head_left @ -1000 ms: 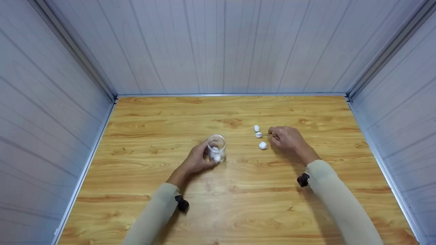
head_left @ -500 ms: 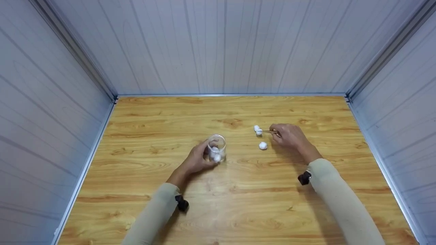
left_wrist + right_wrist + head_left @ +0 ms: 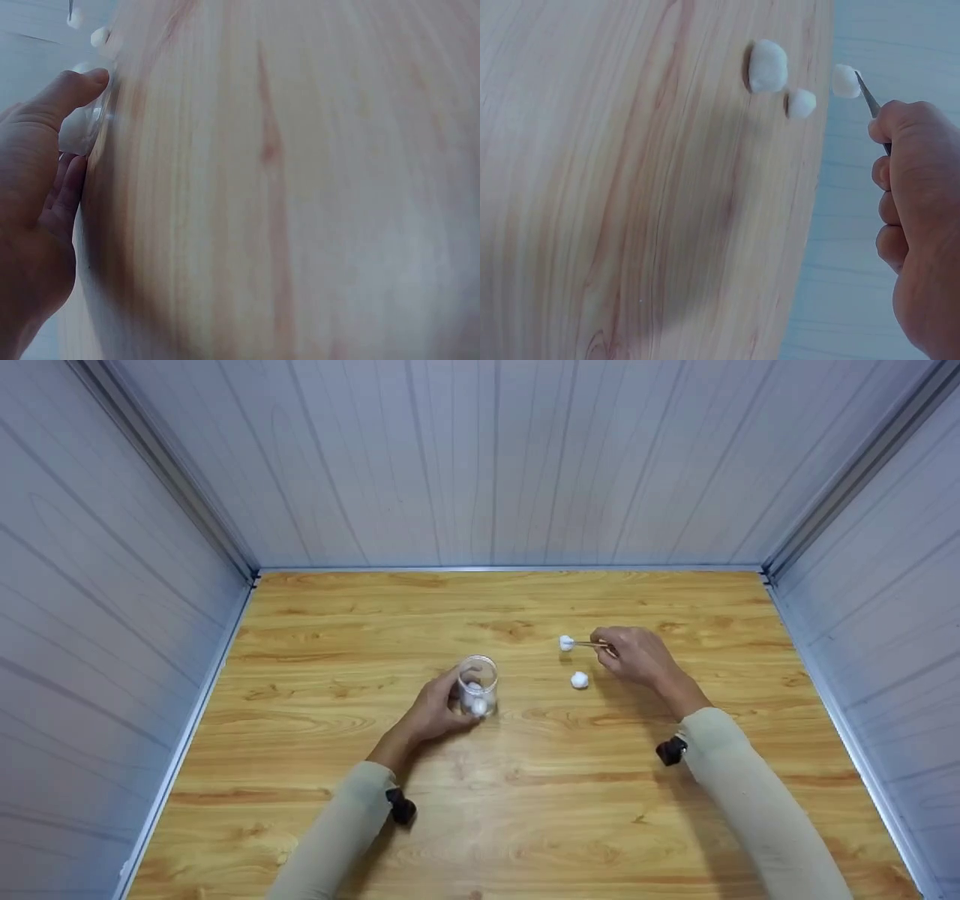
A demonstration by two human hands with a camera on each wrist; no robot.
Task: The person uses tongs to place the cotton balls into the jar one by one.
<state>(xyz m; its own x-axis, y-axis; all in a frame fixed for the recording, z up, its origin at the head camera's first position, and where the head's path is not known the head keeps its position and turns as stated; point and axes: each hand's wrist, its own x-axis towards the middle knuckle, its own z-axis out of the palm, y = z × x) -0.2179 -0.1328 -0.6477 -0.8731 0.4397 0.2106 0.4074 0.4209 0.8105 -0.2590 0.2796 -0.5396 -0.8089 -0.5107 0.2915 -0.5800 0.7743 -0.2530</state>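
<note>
My left hand [image 3: 435,711] grips a clear glass cup [image 3: 486,666] that stands upright on the table. White cotton balls [image 3: 478,706] lie at the bottom of it. Pinched in my right hand [image 3: 637,656] is a pair of thin metal tweezers [image 3: 587,643]. Their tips hold a cotton ball [image 3: 845,81], raised off the table in the right wrist view. Two more lie loose on the wood: a nearer cotton ball [image 3: 768,66] and a farther cotton ball [image 3: 801,103]. From the head view, the lifted one covers most of the farther one.
The wood-grain table [image 3: 510,810] is enclosed by a pale panelled back wall [image 3: 495,465] and side walls at left and right. A small black device [image 3: 401,808] sits at the left wrist, another black device [image 3: 670,751] at the right.
My right hand has moved away from me, raising the cotton ball in the tweezers off the table, until it overlaps the farther one in the head view. My left hand and the cup stay put.
</note>
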